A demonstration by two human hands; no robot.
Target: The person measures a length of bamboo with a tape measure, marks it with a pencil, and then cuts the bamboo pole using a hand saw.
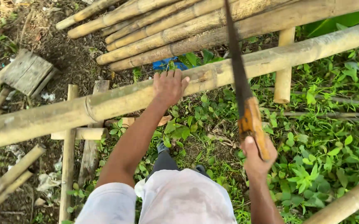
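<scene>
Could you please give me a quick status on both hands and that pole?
Left hand flat on long yellow-brown bamboo pole. Right hand grips wooden-handled handsaw, blade across pole. Stacked bamboo poles close behind.

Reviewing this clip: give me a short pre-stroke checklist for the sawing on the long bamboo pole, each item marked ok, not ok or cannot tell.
1. Left hand pressing down on the long bamboo pole: ok, palm flat on top.
2. Right hand gripping the wooden handle of the hand saw: ok, fingers wrapped round it.
3. Left fingers apart from the blade: ok, a clear gap shows between them.
4. Blade seated in a cut on the pole: cannot tell, no kerf is visible.
5. Pole held up off the ground: ok, it rests across a short crosspiece.
6. Footing: cannot tell, only one shoe shows among the weeds.
</scene>
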